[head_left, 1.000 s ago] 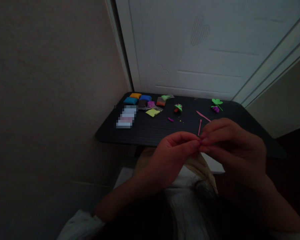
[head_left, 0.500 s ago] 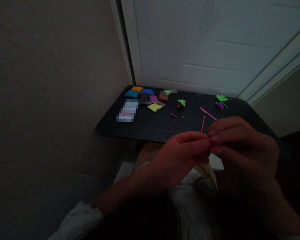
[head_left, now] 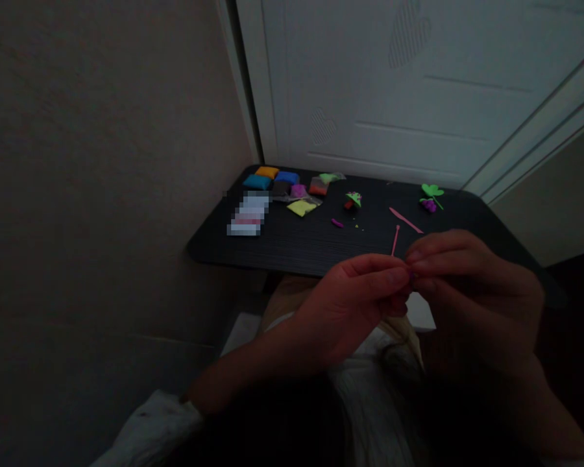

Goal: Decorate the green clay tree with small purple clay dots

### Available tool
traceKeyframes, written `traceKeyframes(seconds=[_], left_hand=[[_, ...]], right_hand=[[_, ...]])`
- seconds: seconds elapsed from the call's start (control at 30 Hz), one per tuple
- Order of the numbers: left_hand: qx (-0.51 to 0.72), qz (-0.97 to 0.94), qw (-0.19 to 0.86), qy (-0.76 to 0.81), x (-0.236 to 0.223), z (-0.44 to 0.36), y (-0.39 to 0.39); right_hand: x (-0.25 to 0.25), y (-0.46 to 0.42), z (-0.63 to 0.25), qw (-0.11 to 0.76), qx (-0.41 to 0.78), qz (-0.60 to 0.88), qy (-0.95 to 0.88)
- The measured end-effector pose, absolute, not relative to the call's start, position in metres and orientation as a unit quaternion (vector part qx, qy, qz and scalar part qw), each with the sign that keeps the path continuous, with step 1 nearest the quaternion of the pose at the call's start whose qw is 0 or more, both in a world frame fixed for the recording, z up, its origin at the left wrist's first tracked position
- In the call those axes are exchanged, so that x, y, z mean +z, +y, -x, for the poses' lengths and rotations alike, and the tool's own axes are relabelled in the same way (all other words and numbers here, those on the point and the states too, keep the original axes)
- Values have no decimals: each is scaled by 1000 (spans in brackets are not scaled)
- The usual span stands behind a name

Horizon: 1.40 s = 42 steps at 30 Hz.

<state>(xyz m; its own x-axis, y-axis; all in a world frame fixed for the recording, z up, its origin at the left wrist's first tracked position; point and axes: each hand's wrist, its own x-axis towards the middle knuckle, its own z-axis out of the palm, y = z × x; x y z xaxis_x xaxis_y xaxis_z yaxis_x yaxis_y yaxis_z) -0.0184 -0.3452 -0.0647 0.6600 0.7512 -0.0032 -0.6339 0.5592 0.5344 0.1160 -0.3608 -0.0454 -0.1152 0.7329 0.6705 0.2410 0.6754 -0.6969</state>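
Between the fingertips of both hands shows a tiny bit of purple clay (head_left: 413,277), mostly hidden by the fingers. My left hand (head_left: 360,295) is closed, thumb against the index finger at that bit. From the right, my right hand (head_left: 477,285) pinches at the same spot, thumb below and fingers above. Just beyond the hands lie a pink modelling stick (head_left: 396,240) and a pink modelling knife (head_left: 405,220). A short purple clay roll (head_left: 337,223) lies on the table (head_left: 282,250), left of the tools.
A clay mushroom with a green cap (head_left: 353,199) stands mid-table. Purple clay balls (head_left: 428,205) with a green clay leaf (head_left: 432,190) lie at the right. Packs of coloured clay, one yellow (head_left: 302,207), sit at back left near a blurred card (head_left: 249,214). A door (head_left: 370,97) rises behind.
The fingertips have shifted slightly apart, and a bit of purple clay now shows between them. Things on the table have stayed put.
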Motion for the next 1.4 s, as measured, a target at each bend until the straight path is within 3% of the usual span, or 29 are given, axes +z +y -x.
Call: traceKeyframes(seconds=[0.53,0.93,1.4], left_hand=[[436,-279,841,157,-64,17,-346],[497,-400,747,185,-67,23,-350],[508,-403,736,195,-67,22,-348]], right_hand=[[-46,-359,-119,564,220,344,-718],[-46,-359,-119,563,200,342,-726],[-43,-361,-120,550,199,348,-733]])
